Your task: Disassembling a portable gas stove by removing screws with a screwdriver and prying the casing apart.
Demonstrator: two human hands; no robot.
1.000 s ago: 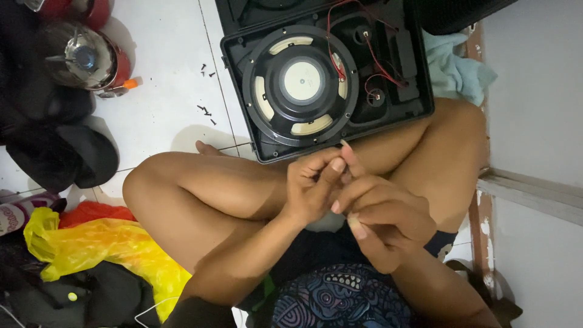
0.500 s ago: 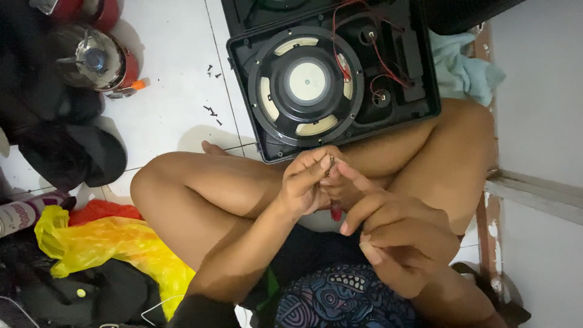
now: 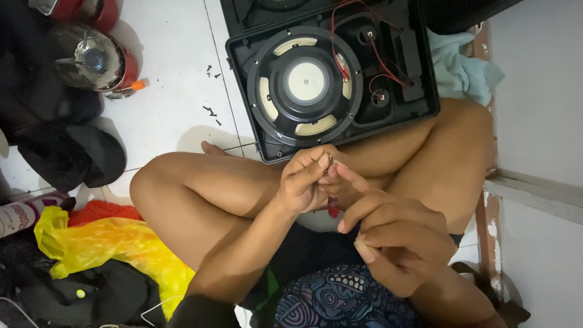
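Note:
My left hand (image 3: 305, 180) is raised over my crossed legs, its thumb and fingertips pinched on a small metal piece (image 3: 330, 161) that is too small to identify. My right hand (image 3: 395, 240) is lower and closer to my body. Its fingers are curled and its index finger points out towards the left hand. A bit of something red (image 3: 333, 210) shows between the two hands; which hand holds it is hidden. Just beyond my knees an opened black speaker cabinet (image 3: 425, 91) lies on the floor, with a round speaker cone (image 3: 305, 84) and red wires (image 3: 382, 61) inside.
Several small dark screws (image 3: 211, 111) lie on the white tile floor left of the cabinet. A metal kettle (image 3: 91, 61) and dark cloth (image 3: 73, 155) are at the left. A yellow plastic bag (image 3: 109, 249) is at the lower left, a light blue cloth (image 3: 464, 70) by the wall at the right.
My right hand has drawn back from the left hand towards my body, leaving only its index finger stretched out. The left hand keeps its pinch.

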